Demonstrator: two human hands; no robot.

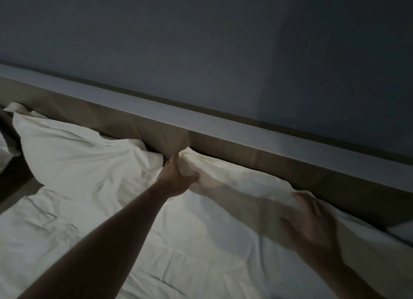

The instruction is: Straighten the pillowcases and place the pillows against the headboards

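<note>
Two white pillows lie on the bed along the tan headboard (257, 151). The left pillow (73, 155) leans against it with a creased case. The right pillow (241, 184) lies along the headboard's foot. My left hand (176, 178) pinches the right pillow's upper left corner, thumb on the front of the fabric. My right hand (312, 227) rests flat with fingers spread on that pillow's right end, where the cloth looks blurred. The room is dim.
A rumpled white sheet (156, 254) covers the mattress in front of the pillows. A pale ledge (223, 122) tops the headboard, with a dark wall (201, 41) above. At the far left a dark gap (13, 171) and another white cloth edge show.
</note>
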